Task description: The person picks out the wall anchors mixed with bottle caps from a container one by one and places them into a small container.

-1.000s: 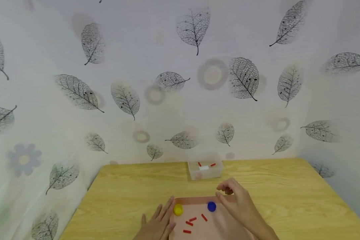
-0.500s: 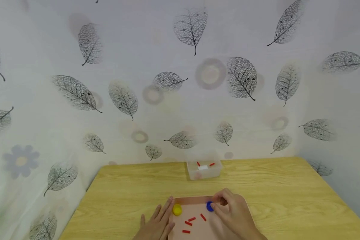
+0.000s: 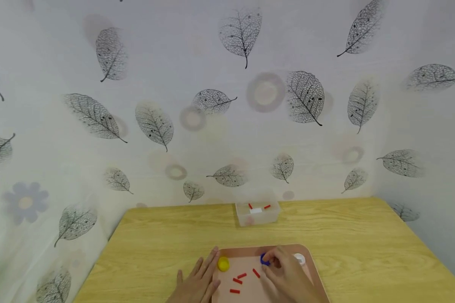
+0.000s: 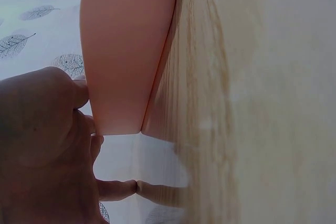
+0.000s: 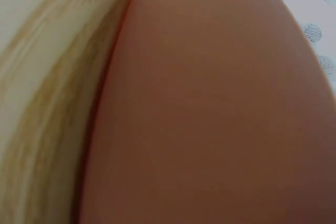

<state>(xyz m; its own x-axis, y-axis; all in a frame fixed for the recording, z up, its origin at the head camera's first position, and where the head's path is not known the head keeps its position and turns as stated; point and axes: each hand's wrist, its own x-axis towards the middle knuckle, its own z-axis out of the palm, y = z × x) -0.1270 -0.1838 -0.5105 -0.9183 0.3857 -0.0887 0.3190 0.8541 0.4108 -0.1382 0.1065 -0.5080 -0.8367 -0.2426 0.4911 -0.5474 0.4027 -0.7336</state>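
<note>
My right hand (image 3: 290, 273) is over the pink tray (image 3: 242, 253), its thumb and index finger curled at the blue bottle cap (image 3: 263, 261) and seeming to pinch it; the fingers cover part of the cap. My left hand (image 3: 197, 277) rests with extended fingers against the tray's left side; in the left wrist view, fingers of this hand (image 4: 47, 124) touch the tray wall (image 4: 126, 51). By the tray's far left corner lies a yellow bottle cap (image 3: 223, 264). A white bottle cap (image 3: 299, 258) sits at the far right corner. Several short red sticks (image 3: 237, 281) lie mid-tray.
Behind the tray, a translucent plastic box (image 3: 257, 219) holds red sticks and a white piece. The wooden table (image 3: 167, 235) ends at a leaf-patterned curtain (image 3: 212, 139). The tray wall (image 5: 210, 103) fills most of the right wrist view.
My right hand has moved left and down from the tray's far right edge to the blue cap, uncovering the white cap. The left hand stays in place.
</note>
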